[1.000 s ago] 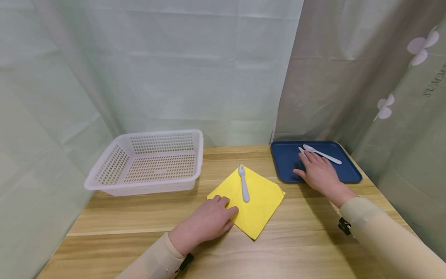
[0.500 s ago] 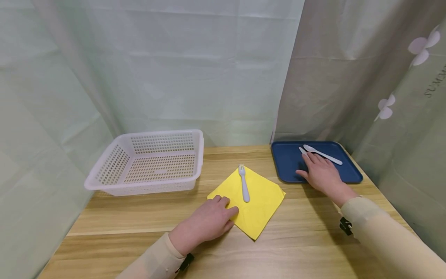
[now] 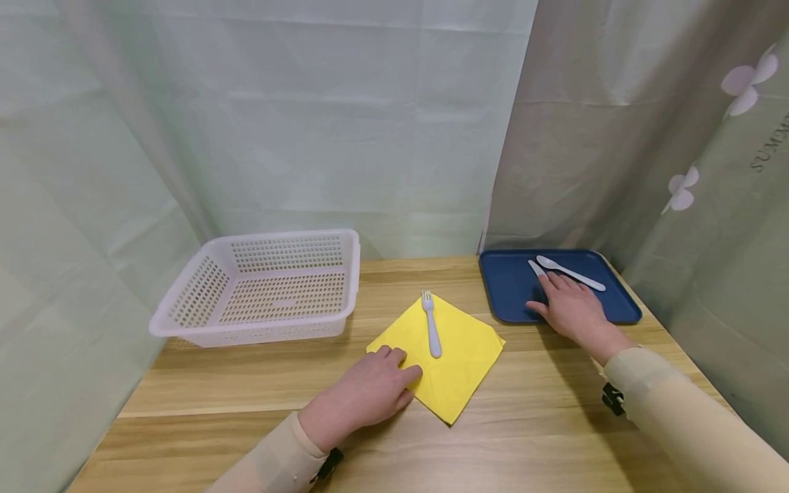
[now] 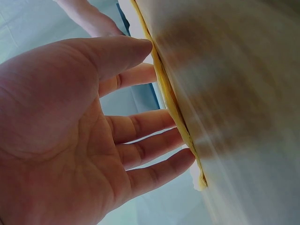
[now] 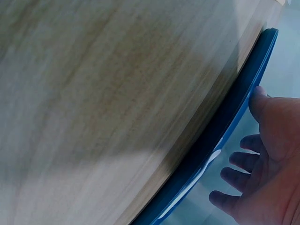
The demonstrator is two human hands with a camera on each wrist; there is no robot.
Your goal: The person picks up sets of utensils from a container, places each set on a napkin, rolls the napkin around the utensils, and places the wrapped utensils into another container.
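Two beige sleeves [image 3: 684, 418] are showing at the near side, each with a black fitting [image 3: 613, 398] at the wrist. One wooden tabletop [image 3: 493, 438] is spreading beneath all items.

One left hand [image 3: 366, 390] is resting its fingertips on the near left edge of the napkin, fingers loosely spread and softly bent, the thumb lying along the same edge.

One yellow napkin [image 3: 462, 356] is lying diamond-wise at mid-table, one corner pointing nearward. One pale lilac fork [image 3: 432, 325] is lying on it, tines reaching its far corner.

One right hand [image 3: 570, 306] is hovering above the tray's near part, fingers extended, thumb spreading aside; whether the fingertips are touching the cutlery, the views are not telling.

One dark blue tray [image 3: 508, 287] is sitting at the right. One white utensil, apparently a knife [image 3: 535, 268], is lying in it, partly hidden by the fingers; one white spoon [image 3: 573, 275] is slanting just beside it.

One white perforated basket [image 3: 265, 332] is standing at the left. One pale curtain [image 3: 345, 137] is hanging behind.
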